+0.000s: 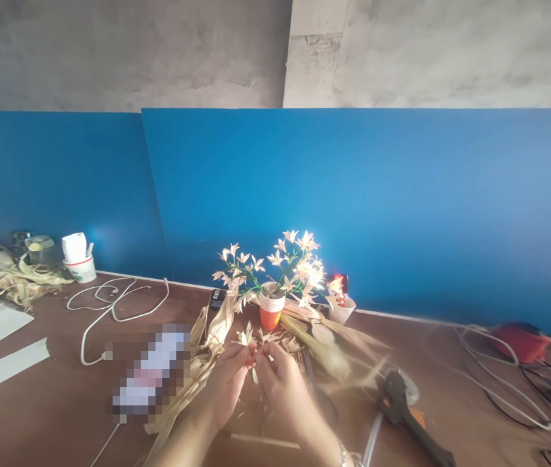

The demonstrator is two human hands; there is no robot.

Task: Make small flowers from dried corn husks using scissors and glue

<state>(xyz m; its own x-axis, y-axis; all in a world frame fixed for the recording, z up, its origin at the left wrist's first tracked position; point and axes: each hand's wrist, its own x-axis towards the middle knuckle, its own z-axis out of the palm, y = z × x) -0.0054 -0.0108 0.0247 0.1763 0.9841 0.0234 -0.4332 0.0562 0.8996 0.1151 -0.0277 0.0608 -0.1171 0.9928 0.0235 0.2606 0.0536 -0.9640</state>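
My left hand (231,376) is closed in a pinch, with a small cream corn husk flower (246,335) showing just above its fingertips. Close against it, my right hand (280,373) also pinches with thumb and forefinger; what lies between those fingers is too small to make out. A pale sliver hangs below the meeting fingertips. Right behind the hands stands an orange and white paper cup (271,312), holding green-stemmed branches with many cream husk flowers (304,269). Loose husk pieces (292,344) lie around the cup's base.
Dried corn husks (220,327) lie left of the cup, beside a blurred-out phone (152,373). A black glue gun (402,412) rests at right. White cables (124,301), a white cup (81,267) and a husk pile (10,282) are at left. Blue panels (353,207) border the table.
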